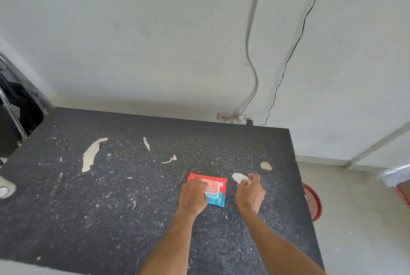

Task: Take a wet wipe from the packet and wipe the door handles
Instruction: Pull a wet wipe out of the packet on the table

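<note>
A red and teal wet wipe packet (218, 197) with a white lid lies flat on the dark table (111, 208), right of its middle. My left hand (192, 196) rests on the packet's left half, fingers curled over the lid. My right hand (250, 192) is just right of the packet, apart from it, with its fingers pinched together. A pale shape (239, 177) sits at its fingertips; I cannot tell whether it is a wipe or a worn patch of the table. No door handle is in view.
The table top has several pale worn patches (91, 154). Behind it, a white wall carries a socket (224, 117) and two hanging cables. A red basket (314, 202) stands on the tiled floor past the table's right edge. Dark equipment stands at the far left.
</note>
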`<state>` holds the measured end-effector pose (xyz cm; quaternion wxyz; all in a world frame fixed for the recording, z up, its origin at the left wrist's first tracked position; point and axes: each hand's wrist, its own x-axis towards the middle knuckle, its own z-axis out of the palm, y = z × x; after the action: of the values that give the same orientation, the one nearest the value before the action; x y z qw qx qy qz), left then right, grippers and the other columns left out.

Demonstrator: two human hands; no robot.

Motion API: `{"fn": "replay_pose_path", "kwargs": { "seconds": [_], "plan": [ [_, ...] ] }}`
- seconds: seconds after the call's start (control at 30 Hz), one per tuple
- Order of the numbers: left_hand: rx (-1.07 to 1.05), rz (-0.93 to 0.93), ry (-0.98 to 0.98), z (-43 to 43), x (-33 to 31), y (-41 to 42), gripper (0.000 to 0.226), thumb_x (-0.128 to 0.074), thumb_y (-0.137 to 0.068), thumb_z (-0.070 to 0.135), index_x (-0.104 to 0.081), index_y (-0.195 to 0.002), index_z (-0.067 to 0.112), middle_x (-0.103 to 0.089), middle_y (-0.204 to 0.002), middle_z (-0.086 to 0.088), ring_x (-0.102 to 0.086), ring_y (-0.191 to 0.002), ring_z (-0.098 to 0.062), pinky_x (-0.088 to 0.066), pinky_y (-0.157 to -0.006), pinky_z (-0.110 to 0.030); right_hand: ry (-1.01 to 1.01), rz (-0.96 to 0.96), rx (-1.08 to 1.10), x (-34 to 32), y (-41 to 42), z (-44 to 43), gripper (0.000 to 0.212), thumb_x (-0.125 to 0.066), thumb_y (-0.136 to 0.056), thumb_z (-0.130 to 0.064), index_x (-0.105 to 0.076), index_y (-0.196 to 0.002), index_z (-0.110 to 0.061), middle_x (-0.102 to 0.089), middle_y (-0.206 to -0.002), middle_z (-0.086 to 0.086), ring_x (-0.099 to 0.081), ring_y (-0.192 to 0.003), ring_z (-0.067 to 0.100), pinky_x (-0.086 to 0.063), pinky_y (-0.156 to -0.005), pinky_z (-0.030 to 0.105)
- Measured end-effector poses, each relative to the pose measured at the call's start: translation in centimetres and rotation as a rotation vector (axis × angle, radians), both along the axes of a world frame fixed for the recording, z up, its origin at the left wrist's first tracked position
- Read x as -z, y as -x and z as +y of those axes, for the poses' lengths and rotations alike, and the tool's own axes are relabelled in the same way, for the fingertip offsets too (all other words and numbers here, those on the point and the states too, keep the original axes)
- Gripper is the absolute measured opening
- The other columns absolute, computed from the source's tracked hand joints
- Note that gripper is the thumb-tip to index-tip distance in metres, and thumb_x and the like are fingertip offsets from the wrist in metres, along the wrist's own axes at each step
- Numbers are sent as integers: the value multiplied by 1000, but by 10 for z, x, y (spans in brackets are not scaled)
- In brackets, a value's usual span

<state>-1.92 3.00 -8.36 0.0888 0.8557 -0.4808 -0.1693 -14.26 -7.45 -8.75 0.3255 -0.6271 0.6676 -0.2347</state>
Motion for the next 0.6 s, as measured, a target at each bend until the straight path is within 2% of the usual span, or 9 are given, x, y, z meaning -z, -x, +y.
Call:
{"fn": "replay_pose_path", "kwargs": {
  "seconds": [0.1,0.27,0.37,0.47,0.6],
  "plan": [
    [9,-2,-37,4,4,4,43,-60,-92,16,-53,-134,18,-51,-135,-3,-50,-123,-18,-42,-106,-34,32,31,-132,3,-2,3,26,-52,-94,1,-64,-116,-7,-71,-106,15,-67,-91,27,-58,-76,37],
    [18,12,-83,6,4,8,49,-61,-91,14,-47,-138,16,-44,-138,-5,-45,-127,-19,-46,-104,-35,44,117,-401,10,-7,15,23,-58,-92,-3,-70,-112,-6,-69,-115,11,-67,-95,21,-57,-76,29],
    [12,27,-88,7,5,10,49,-62,-90,11,-49,-137,15,-44,-138,-4,-44,-127,-19,-48,-101,-35,8,168,-569,11,-15,23,27,-58,-92,-9,-68,-116,-8,-66,-120,7,-65,-101,19,-55,-87,29],
    [12,34,-88,9,7,9,51,-65,-87,10,-51,-135,16,-44,-138,-1,-46,-126,-19,-48,-100,-35,-22,292,-721,14,-23,32,30,-58,-92,-9,-65,-121,-13,-58,-128,3,-61,-108,19,-52,-93,30],
    [11,48,-89,13,12,10,54,-68,-85,8,-50,-135,16,-42,-143,-1,-44,-129,-21,-44,-104,-37,-56,418,-807,19,-27,38,34,-57,-94,-11,-59,-127,-10,-42,-143,3,-50,-123,21,-49,-98,33]
  ]
}}
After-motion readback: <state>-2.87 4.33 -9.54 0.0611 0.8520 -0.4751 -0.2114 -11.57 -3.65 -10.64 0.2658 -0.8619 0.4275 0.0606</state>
